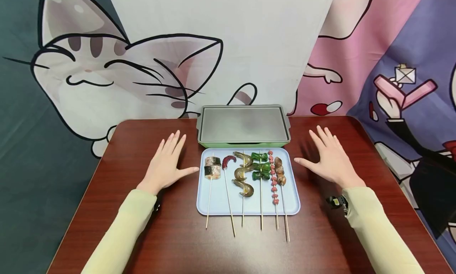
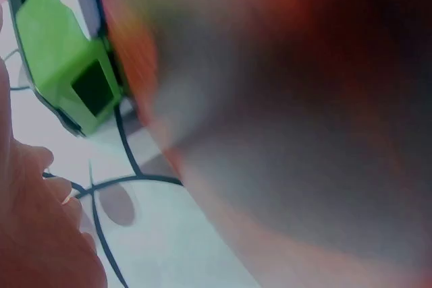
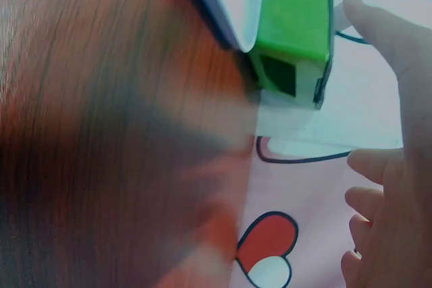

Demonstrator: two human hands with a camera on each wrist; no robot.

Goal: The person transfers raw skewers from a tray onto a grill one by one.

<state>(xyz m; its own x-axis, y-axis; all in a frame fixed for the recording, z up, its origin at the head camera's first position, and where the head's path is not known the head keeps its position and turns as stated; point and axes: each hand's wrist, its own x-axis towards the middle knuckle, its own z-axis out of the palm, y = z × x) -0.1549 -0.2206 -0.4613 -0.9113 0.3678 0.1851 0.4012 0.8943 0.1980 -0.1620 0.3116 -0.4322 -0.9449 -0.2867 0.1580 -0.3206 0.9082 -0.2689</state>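
1. As the six skewers (image 1: 261, 167) overhang the near edge of the tray (image 1: 219, 202), they seem laid for easy grasping.
2. Left hand (image 1: 165, 169) and right hand (image 1: 331, 161) flank the tray, fingers spread wide, holding nothing.
3. The tray lies on the worktop (image 1: 171, 234) right before the grill (image 1: 244, 124), perhaps to keep both within reach.

The table (image 1: 178, 242) looks glossy wood, the tray (image 1: 219, 200) smooth plastic, the backdrop (image 1: 270, 40) cloth.
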